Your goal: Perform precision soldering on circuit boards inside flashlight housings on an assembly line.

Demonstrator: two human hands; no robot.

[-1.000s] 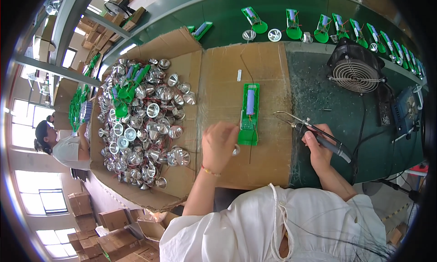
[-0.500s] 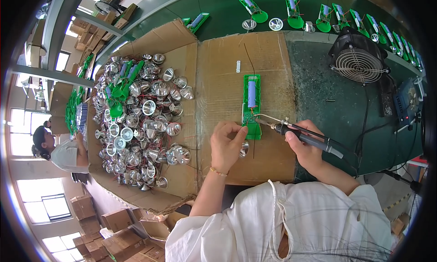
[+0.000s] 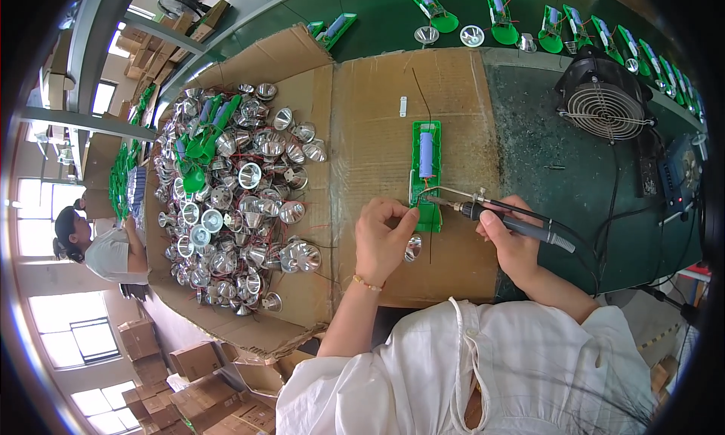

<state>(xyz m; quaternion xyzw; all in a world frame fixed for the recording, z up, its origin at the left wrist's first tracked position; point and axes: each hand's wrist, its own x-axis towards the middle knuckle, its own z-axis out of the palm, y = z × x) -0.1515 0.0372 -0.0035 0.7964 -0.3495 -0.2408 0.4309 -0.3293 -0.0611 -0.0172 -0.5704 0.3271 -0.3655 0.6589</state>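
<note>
White cloth covers the wearer's torso, and two bare arms reach forward from it, one beaded bracelet (image 3: 367, 284) on the left wrist. One loose silvery reflector (image 3: 412, 248) sits just beside the left hand (image 3: 385, 237), whose fingers are curled, thumb near forefinger, at the lower left edge of one green casing (image 3: 428, 219); whether they pinch anything, I cannot tell. One right hand (image 3: 515, 245) has its thumb and fingers wrapped around the handle of one grey soldering iron (image 3: 521, 227), its tip over the casing's lower part. That casing lies lengthwise on one brown cardboard sheet (image 3: 374, 155) and holds one lilac battery (image 3: 426, 154). Beyond its top end is one small white strip (image 3: 403, 106).

To the left, one open carton (image 3: 311, 106) holds reflectors too many to count, with several green pieces (image 3: 202, 144) on top. To the right stand one blue soldering station (image 3: 674, 177) and one black fan (image 3: 604, 112) with a round metal grille.

Farther off, at least eight battery-fitted casings (image 3: 501, 20) form a curving row, three reflectors clearly visible near its left end. At far left is one co-worker (image 3: 113, 250).
</note>
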